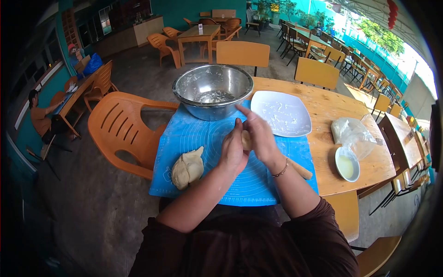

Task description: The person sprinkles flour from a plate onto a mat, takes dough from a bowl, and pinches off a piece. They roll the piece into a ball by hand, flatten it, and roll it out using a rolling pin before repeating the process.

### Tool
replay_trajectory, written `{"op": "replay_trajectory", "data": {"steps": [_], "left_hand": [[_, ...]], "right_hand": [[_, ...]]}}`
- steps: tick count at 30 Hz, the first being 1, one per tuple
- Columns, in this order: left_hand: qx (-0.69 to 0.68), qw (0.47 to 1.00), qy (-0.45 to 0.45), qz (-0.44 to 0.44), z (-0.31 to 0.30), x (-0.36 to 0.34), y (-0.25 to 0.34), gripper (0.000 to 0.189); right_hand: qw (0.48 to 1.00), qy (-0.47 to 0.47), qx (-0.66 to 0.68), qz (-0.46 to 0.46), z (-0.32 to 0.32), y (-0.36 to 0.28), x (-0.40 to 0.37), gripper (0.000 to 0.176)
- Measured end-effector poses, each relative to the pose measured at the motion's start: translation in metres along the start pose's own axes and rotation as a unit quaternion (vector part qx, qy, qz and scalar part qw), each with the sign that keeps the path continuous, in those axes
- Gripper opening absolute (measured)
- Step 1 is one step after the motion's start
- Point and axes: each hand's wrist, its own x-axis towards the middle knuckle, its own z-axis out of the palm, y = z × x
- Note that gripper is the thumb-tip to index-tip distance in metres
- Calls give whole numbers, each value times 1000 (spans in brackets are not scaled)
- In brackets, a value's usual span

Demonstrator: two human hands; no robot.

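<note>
A small piece of dough [246, 139] is pressed between my two palms above the blue silicone mat [194, 134]. My left hand [232, 150] cups it from the left and my right hand [259, 134] covers it from the right, fingers stretched out. A larger lump of dough [187, 168] lies on the mat to the left of my hands. A wooden rolling pin [302, 171] pokes out from under my right forearm.
A steel mixing bowl [212, 91] with flour residue stands at the mat's far edge. A floury white square plate [282, 113], a plastic bag [354, 135] and a small white dish [347, 164] lie to the right. An orange chair [121, 129] stands left of the table; a person sits far left.
</note>
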Motion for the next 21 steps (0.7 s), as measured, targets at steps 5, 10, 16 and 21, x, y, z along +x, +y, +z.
{"op": "replay_trajectory", "data": {"steps": [5,10,16,21], "left_hand": [[-184,961,-207,-11,-14,15,17,61],[57,993,-93,56,-27,7,23,65],[226,950,-171,135,-6,-9,-2,66],[192,976,-73,72,-1,-12,31,66]], "right_hand": [[977,9,-172,-127,43,-8,-27,56],[979,60,-139,-135,44,-1,-16,57],[974,73,182,116,12,25,-1,61],[996,24,-7,-83,42,-1,-33,67]]}}
